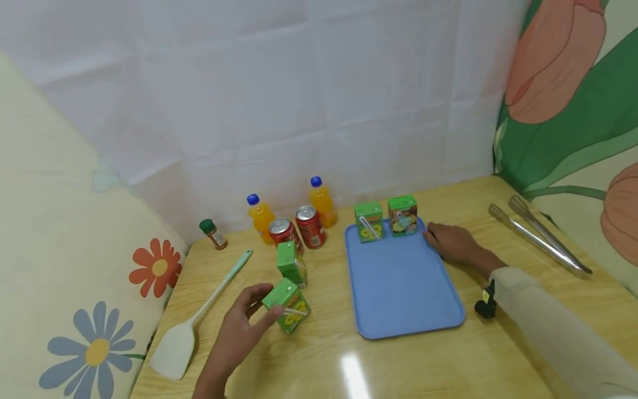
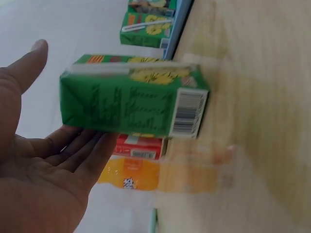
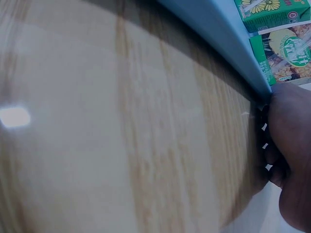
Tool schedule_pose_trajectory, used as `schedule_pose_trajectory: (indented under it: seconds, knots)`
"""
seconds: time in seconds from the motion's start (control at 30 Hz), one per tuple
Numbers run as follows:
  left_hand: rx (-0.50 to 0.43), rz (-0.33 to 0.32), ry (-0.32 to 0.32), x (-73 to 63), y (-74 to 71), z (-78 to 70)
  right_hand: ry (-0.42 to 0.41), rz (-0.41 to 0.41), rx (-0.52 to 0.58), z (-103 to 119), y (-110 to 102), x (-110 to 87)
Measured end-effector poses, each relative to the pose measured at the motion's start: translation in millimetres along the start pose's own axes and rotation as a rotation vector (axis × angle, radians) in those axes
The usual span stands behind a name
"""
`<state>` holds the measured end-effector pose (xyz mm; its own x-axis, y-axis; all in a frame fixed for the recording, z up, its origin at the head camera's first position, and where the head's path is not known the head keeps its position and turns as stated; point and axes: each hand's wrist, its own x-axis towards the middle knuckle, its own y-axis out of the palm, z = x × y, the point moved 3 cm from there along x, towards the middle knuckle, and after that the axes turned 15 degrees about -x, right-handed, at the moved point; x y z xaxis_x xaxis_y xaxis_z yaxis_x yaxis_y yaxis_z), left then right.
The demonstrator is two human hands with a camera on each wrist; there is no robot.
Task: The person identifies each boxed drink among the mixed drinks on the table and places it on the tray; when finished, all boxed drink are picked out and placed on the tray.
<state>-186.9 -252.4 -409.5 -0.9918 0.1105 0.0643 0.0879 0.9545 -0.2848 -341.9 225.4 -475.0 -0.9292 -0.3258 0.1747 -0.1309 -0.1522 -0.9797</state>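
Observation:
A green drink carton (image 1: 287,307) with a straw on its side stands near my left hand (image 1: 244,327). In the left wrist view, the fingers lie along one side of this carton (image 2: 131,104), and the thumb stands apart from it. Just behind is another green carton (image 1: 291,263). My right hand (image 1: 453,244) grips the right rim of the blue tray (image 1: 404,288) near its far corner; its fingers are partly hidden. Two green cartons stand at the tray's far end, one with a straw (image 1: 369,221), the other with a picture front (image 1: 402,216).
Two red cans (image 1: 310,227) and two orange drink bottles (image 1: 323,202) stand by the back wall. A green-capped jar (image 1: 214,234) is left of them. A pale spatula (image 1: 199,316) lies at the left; metal tongs (image 1: 540,238) lie at the right.

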Motion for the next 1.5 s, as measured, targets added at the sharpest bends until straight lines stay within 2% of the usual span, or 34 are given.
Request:
schedule_pose_trajectory:
  seconds: [0.13, 0.33, 0.57, 0.8, 0.93, 1.2, 1.37, 1.5]
  knots:
    - [-0.008, -0.025, -0.005, -1.2, 9.9, 8.7, 0.013, 0.001, 0.016, 1, -1, -2.7]
    - [-0.053, -0.076, 0.014, -3.4, 11.5, 18.0, 0.009, -0.020, 0.011, 2, -3, -0.6]
    - [-0.042, -0.107, 0.065, -3.2, 11.9, 16.7, 0.020, 0.006, -0.001, -2, 2, 3.3]
    - [-0.078, -0.149, 0.073, -0.3, 12.3, 11.9, 0.022, 0.023, 0.008, -2, 6, 3.7]
    - [-0.080, -0.116, 0.128, 7.2, 14.6, 1.2, 0.029, 0.020, 0.006, -3, 6, 3.6]
    - [-0.079, -0.024, 0.264, 29.4, 26.7, -31.5, 0.021, 0.001, 0.012, -4, 6, 5.0]
    - [-0.090, 0.030, 0.333, 51.6, 40.0, -52.4, 0.031, 0.013, 0.013, -5, 7, 4.3]
    - [-0.121, 0.084, 0.356, 73.9, 57.0, -64.5, 0.030, -0.006, 0.015, -5, 5, 3.6]
